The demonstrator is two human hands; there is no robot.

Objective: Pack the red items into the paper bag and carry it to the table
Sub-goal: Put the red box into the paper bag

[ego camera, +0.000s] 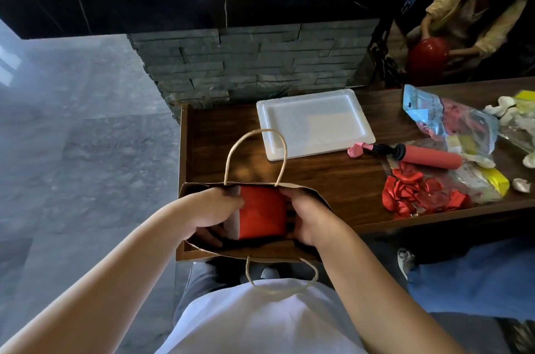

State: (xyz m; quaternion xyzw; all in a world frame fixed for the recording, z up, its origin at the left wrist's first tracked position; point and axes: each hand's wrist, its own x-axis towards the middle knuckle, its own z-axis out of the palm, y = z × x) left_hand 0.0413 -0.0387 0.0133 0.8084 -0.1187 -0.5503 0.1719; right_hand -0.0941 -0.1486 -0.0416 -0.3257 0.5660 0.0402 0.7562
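At the wooden table's near corner, the paper bag stands open. Left hand and right hand both closed around a red box, half inside the bag mouth. Risk: box corner snags the rim, tearing paper or tipping the bag. Red balloons still unpacked, well apart.
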